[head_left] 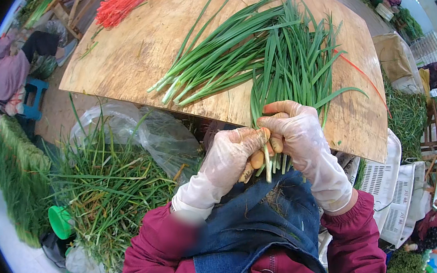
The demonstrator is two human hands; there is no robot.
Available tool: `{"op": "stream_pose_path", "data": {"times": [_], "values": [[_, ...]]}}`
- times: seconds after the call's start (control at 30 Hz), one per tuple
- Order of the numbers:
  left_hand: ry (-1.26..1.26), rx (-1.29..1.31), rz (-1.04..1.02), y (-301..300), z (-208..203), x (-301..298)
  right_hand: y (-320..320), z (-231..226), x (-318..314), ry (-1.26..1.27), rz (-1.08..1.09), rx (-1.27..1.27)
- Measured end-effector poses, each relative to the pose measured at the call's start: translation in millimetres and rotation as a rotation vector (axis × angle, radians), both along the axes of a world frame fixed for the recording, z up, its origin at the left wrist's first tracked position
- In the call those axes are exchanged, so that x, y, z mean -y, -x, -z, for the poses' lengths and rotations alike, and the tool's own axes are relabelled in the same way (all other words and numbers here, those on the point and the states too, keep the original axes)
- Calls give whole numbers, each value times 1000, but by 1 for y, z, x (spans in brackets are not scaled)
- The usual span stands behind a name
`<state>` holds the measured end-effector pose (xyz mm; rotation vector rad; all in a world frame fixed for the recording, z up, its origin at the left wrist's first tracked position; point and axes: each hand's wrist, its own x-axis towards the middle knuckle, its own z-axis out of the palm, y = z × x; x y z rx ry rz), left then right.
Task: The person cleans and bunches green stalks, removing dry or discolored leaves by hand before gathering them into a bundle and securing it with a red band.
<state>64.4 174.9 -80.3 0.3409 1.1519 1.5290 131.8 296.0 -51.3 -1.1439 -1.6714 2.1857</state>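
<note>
Pinching green stalks [268, 169], both gloved hands [223, 155] [305, 132], red strips [126, 6] beyond, heaped greens [108, 191] at left

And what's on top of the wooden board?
Leafy green stalks, bunched red strips, a separate red strip and green scraps; the wooden board directly beneath them is hidden.

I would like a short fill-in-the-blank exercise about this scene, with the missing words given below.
1. The left hand and right hand wear whitish ____.
2. Chive-like greens lie on a tabletop made of ____.
3. The strips bundled near the tabletop's far edge are coloured ____.
4. The stool at upper left is coloured ____.

Answers: gloves; wood; red; blue.
</note>
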Motion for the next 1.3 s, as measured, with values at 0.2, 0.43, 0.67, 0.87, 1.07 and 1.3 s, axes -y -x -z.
{"op": "stream_pose_path", "data": {"times": [0.2, 0.43, 0.67, 0.87, 1.07, 1.3], "values": [[53, -808, -148, -7, 0, 11, 4, -9, 7, -86, 12, 42], [453, -1090, -508, 38, -10, 89, -2, -6, -10, -114, 71, -29], [518, -1962, -572, 83, 9, 37, 6, -14, -3, -194, -28, 77], [433, -1266, -440, 81, -5, 28, 16, -28, -2, -263, -10, -17], [101, -408, -430, 35, -26, 28, 44, -13, 13, 122, -73, -82], [154, -286, -284, 41, -22, 39, 33, -2, 6, 74, -87, -85]]}}
